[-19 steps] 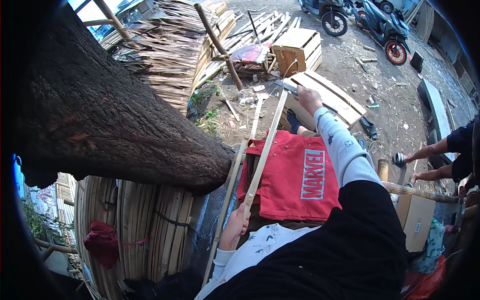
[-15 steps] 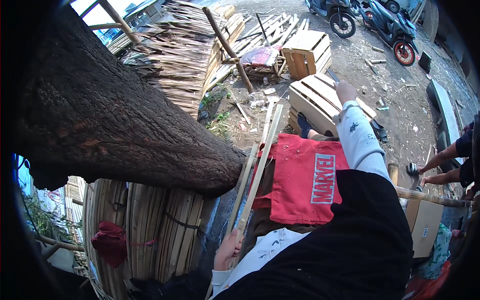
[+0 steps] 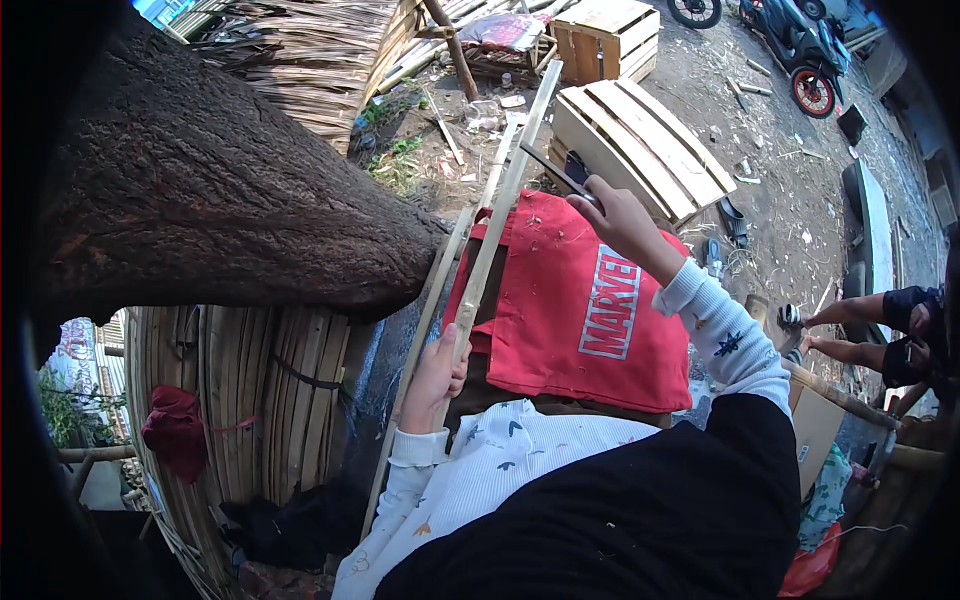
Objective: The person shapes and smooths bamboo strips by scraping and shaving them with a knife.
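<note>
My left hand (image 3: 435, 378) is closed around the lower part of a long, pale bamboo strip (image 3: 508, 195), which slants up and away from me. In my right hand (image 3: 625, 222) is a knife (image 3: 557, 172), its dark blade pointing left toward the upper part of that strip. Whether the blade touches the strip, I cannot tell. A second bamboo strip (image 3: 412, 372) runs along the left side of the held one. Across my lap lies a red cloth bag (image 3: 535, 300) with a printed pale panel and a few shavings on it.
A thick tree trunk (image 3: 250, 220) leans in from the left, above bundled bamboo slats (image 3: 235, 400). Wooden crates (image 3: 640, 150) stand ahead, beside a palm-leaf stack (image 3: 300, 60). A parked motorbike (image 3: 800, 50) is at far right. Another person's legs (image 3: 850, 330) show at right.
My right hand has swung down and left with the knife, from out over the crates to beside the held strip. The view has shifted, and my left hand still grips the strip.
</note>
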`<state>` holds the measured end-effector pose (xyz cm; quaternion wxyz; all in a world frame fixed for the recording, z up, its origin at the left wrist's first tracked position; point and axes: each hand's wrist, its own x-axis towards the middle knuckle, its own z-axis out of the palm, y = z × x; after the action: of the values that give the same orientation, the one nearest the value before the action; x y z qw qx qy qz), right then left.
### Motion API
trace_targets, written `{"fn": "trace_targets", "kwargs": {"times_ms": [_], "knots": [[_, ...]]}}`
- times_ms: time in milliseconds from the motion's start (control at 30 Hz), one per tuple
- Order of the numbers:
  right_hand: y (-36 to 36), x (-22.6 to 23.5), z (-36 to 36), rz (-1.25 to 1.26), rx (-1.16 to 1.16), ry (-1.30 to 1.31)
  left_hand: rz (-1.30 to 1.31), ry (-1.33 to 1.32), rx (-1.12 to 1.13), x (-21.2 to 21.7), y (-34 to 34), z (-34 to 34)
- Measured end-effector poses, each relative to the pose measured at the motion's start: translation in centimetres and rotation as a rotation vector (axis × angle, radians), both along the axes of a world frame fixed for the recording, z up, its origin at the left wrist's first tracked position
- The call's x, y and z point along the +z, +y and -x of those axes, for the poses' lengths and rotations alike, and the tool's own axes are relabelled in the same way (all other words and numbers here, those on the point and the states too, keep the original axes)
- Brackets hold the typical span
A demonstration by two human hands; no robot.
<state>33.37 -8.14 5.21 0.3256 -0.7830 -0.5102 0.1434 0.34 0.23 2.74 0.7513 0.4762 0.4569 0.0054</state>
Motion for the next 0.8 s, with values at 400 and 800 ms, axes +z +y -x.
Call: {"fn": "trace_targets", "kwargs": {"times_ms": [400, 800], "knots": [[-2.8, -2.3, -0.5, -0.017, -0.065, -0.503, 0.167, -0.04, -0.095, -1.3, -2.0, -1.2], [-1.4, -3.9, 0.6, 0.034, -0.132, -0.479, 0.035, 0.009, -0.022, -1.4, -3.4, -1.3]]}}
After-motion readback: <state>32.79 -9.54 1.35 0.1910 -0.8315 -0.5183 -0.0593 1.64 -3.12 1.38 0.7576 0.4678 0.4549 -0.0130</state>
